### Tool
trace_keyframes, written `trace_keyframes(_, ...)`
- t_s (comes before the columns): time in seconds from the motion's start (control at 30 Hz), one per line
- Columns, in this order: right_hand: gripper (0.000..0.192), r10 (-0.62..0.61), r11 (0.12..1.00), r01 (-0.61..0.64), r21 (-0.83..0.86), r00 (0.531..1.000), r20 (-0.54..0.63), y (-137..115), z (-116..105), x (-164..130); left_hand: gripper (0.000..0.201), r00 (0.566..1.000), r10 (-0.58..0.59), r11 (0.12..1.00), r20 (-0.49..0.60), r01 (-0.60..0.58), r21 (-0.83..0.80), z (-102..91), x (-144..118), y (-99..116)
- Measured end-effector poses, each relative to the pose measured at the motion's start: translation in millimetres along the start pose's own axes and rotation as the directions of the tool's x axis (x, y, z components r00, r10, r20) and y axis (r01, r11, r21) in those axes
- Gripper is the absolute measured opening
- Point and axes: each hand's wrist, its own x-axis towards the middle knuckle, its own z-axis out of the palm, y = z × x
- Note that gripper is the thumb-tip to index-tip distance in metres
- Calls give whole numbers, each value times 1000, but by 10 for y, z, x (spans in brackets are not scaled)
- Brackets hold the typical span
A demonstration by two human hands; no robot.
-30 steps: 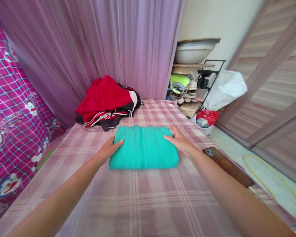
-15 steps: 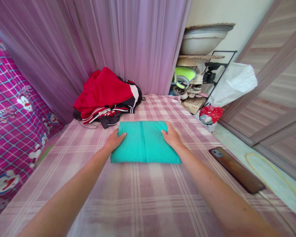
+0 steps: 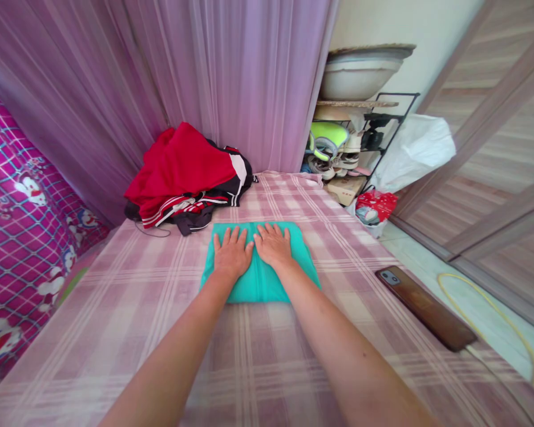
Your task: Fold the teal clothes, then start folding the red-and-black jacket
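A folded turquoise garment (image 3: 260, 287) with a seam or zip line down its middle lies flat on the plaid bedsheet (image 3: 231, 367). My left hand (image 3: 232, 254) rests palm down on its left half, fingers spread. On the other side of the seam, my right hand (image 3: 273, 244) lies flat too, its fingers pointing away from me. Both hands touch the cloth from above without gripping it, and the thumbs come close to each other near the seam.
A heap of red and black clothes (image 3: 187, 172) sits at the back left by the purple curtain (image 3: 249, 77). At the right edge lies a phone (image 3: 427, 308) with a cable plugged in. Beyond the bed stand a shoe rack (image 3: 382, 118) and white bag (image 3: 420, 151).
Both hands have moved inward from the garment's side edges to flat on top of it, near the middle. Their hold on the sides is released. The view has shifted slightly.
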Motion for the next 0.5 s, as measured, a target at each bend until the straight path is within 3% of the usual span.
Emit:
trace_keyframes(0.1,55,11,1000,-11,-11,1000,18,102,111,-6,55,999,34,999,-42,-35,-21,85,-41,-76)
trace_keyframes(0.3,60,63,996,-66,-62,997,-45,290,81,-34,54,994,90,994,-65,-93,-54,65,-101,-237)
trace_keyframes(0.4,59,62,995,-67,-67,995,-78,312,98,-50,54,988,113,981,-108,-129,-148,81,-164,-472)
trace_keyframes(0.5,58,63,995,-70,-65,992,-109,316,130,-59,57,982,104,917,-158,-156,-367,67,-350,-842)
